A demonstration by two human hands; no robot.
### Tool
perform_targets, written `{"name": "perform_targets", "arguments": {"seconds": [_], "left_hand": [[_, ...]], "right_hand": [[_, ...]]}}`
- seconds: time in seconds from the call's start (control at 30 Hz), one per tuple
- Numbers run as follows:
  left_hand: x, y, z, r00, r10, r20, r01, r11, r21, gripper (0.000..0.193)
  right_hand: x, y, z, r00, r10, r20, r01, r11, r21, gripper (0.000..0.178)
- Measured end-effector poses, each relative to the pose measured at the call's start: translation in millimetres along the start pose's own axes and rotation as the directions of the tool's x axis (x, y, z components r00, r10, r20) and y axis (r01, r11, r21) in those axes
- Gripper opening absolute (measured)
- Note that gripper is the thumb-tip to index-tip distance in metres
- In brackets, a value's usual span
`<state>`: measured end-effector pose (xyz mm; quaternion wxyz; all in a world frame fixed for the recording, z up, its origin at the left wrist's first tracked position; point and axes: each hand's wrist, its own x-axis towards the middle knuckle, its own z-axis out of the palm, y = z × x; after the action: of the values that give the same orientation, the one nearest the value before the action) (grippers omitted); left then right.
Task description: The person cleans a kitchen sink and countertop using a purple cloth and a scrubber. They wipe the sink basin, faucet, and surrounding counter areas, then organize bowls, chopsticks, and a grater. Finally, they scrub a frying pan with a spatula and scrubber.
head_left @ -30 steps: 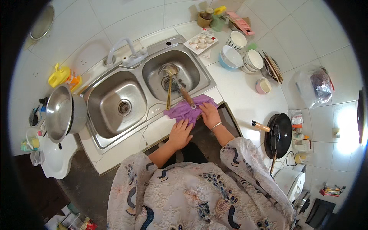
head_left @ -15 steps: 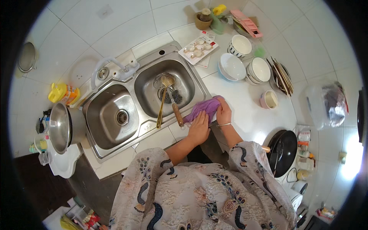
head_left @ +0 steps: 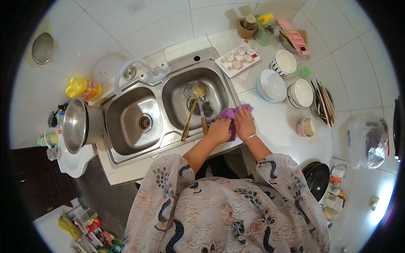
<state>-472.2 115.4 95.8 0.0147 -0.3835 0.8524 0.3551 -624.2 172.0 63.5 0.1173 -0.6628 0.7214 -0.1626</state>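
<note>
A purple cloth lies bunched on the white counter at the front right corner of the sink. My left hand grips its near left part, with the fingers curled over it. Beside it, my right hand presses down and grasps the cloth's right part. Close to the left hand, a wooden-handled strainer and a golden ladle lean over the front rim of the right basin. Their heads rest inside, next to a dark wire scourer.
White bowls, a small pink cup and chopsticks stand to the right. A packet of hooks lies behind the sink corner. The faucet arches over the left basin; a metal pot stands left, a black pan right.
The view has shifted, so the scene sits further right. My right hand has turned from the cloth's side to lie over its top, and the cloth is more bunched under both hands.
</note>
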Motion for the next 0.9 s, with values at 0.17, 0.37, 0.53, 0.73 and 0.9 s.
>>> {"name": "perform_targets", "arguments": {"seconds": [0.17,0.37,0.53,0.73,0.9], "left_hand": [[-20,-35,-44,0.936,-0.149,-0.319,0.148,0.989,-0.027,0.056],[-14,-65,-52,0.791,-0.606,-0.080,0.597,0.794,-0.111,0.102],[16,-129,-12,0.786,-0.611,0.092,0.608,0.738,-0.294,0.089],[-1,-164,-42,0.771,-0.629,0.101,0.597,0.659,-0.458,0.030],[-55,-168,-60,0.842,-0.521,-0.142,0.462,0.831,-0.310,0.029]], "right_hand": [[5,10,9,0.990,0.071,-0.120,-0.040,0.969,0.244,0.033],[4,-51,-8,0.946,0.282,-0.157,-0.294,0.954,-0.055,0.070],[8,-71,-5,0.959,0.024,-0.281,-0.017,1.000,0.026,0.049],[46,-86,19,0.968,-0.032,-0.248,0.110,0.944,0.310,0.029],[120,-77,73,0.888,0.153,0.434,-0.318,0.886,0.338,0.025]]}}
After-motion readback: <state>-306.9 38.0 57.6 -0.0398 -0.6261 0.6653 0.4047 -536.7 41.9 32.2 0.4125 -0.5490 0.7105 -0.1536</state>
